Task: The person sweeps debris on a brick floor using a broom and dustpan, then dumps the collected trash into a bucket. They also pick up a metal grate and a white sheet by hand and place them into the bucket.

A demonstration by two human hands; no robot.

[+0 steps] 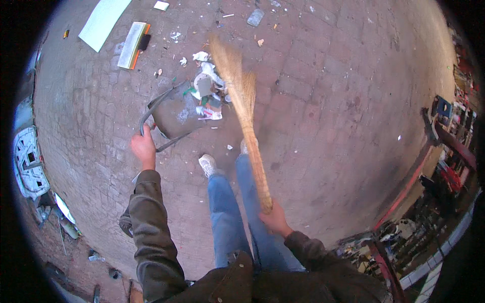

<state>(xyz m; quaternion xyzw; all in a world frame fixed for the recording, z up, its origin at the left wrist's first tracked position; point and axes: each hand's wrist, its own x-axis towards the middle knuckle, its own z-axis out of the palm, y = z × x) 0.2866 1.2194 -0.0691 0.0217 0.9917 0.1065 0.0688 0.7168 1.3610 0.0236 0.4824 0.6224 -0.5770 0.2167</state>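
My left hand grips the looped handle of a dark metal dustpan that rests on the paved floor. Its open side faces right. At that edge lies a heap of litter, with white crumpled paper, green scraps and a grey piece, partly on the pan. In my right hand is the handle end of a straw broom. The broom's bristles reach up past the heap's right side, touching or very close to it; blur hides which.
Farther off lie an air filter with an orange edge, a pale sheet and a flat grey piece. Small scraps dot the brick paving. A white perforated panel stands at left. Cluttered racks with a red frame line the right.
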